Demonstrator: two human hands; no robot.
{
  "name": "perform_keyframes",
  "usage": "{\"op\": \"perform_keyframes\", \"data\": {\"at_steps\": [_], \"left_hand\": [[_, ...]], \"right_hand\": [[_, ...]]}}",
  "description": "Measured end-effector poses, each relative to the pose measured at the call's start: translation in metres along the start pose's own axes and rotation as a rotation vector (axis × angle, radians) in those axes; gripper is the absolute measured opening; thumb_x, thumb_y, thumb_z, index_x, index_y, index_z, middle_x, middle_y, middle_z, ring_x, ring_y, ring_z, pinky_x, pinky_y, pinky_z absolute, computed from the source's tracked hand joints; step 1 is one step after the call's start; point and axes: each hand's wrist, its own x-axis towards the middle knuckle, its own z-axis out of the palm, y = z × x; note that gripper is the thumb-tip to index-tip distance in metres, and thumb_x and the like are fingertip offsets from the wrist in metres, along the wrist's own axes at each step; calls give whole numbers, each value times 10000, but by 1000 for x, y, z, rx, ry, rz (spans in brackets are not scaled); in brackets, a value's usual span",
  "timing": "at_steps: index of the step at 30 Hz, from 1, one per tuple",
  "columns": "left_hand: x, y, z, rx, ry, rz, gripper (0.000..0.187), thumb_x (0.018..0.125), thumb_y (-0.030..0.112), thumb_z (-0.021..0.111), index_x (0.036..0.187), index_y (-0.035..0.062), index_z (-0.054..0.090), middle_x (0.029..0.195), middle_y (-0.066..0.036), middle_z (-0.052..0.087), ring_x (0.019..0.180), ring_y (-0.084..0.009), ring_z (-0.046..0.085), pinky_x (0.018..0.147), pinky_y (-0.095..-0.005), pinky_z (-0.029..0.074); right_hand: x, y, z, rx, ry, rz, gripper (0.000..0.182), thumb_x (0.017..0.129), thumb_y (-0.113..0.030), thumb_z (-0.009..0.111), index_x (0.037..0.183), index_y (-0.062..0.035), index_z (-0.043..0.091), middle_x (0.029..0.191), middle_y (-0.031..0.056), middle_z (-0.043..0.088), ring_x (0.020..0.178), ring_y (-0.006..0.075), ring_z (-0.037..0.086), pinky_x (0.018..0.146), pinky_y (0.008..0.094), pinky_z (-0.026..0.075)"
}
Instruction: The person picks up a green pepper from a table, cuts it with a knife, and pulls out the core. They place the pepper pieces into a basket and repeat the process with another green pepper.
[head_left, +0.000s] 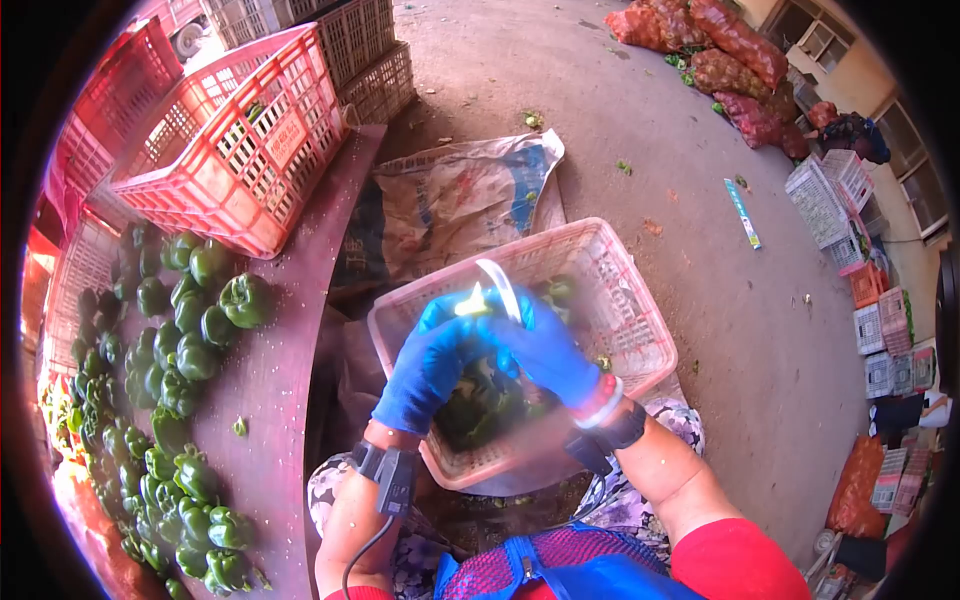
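Both hands wear blue gloves and meet above a pink crate (640, 345) with green pieces inside. My left hand (430, 355) has its fingers closed around a pale green piece (474, 301), whose top shows brightly between the gloves. My right hand (545, 350) is closed next to it, and a curved white strip or blade (499, 287) rises from its fingers. Glare blurs the fingertips. Many green peppers (195, 355) lie on the table at the left.
A larger pink crate (225, 185) stands at the table's far end, with dark crates (362, 50) behind. A printed sack (460, 200) lies beyond the near crate. Full red sacks (735, 50), stacked crates (885, 330) and people at the right line the yard.
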Motion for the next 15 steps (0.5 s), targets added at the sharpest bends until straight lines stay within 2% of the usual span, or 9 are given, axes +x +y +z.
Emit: {"op": "perform_keyframes", "data": {"at_steps": [3,4,7,8,11,12,15], "left_hand": [[-1,-4,-9,23,-24,-61,286,973,153,644,1227,56,556,1089,-123,689,974,-233,698,916,-420,560],[-1,-1,-9,57,-12,-86,262,967,201,666,1157,54,559,1006,-106,699,866,-202,702,810,-366,582],[-6,12,-4,280,55,-153,285,943,245,703,1106,58,563,934,-94,694,750,-164,681,678,-315,576],[-8,12,4,374,85,-101,305,918,268,734,1060,61,561,861,-68,677,630,-127,639,544,-263,530],[-18,21,16,514,27,-49,294,909,251,743,1042,64,559,803,-47,658,557,-116,614,471,-237,489],[-20,21,16,484,25,-53,276,901,230,756,1010,67,562,785,-35,653,508,-105,587,431,-222,453],[-29,25,26,600,76,-14,253,900,223,761,986,78,572,794,-33,659,496,-104,587,422,-220,447]], "right_hand": [[9,4,-6,-48,12,106,186,974,-155,655,1129,-53,659,799,-5,653,548,55,556,481,213,455],[8,3,-9,-80,-6,109,140,975,-148,645,1068,-45,663,769,15,654,529,67,560,466,227,452],[7,4,-8,-197,8,74,129,976,-154,648,1043,-46,667,754,21,654,524,73,559,461,236,451],[7,4,-7,-142,-17,72,135,976,-158,648,1041,-42,666,757,22,656,529,73,562,464,234,452],[3,5,-5,24,-87,64,154,975,-170,647,1034,-29,661,766,26,661,546,75,572,471,229,453],[1,5,-5,14,-97,104,197,994,-223,619,1043,-36,659,745,18,644,546,74,560,478,222,441],[5,15,-15,225,-287,313,251,1024,-288,570,1069,-56,656,720,4,615,531,77,540,480,220,421]]}}
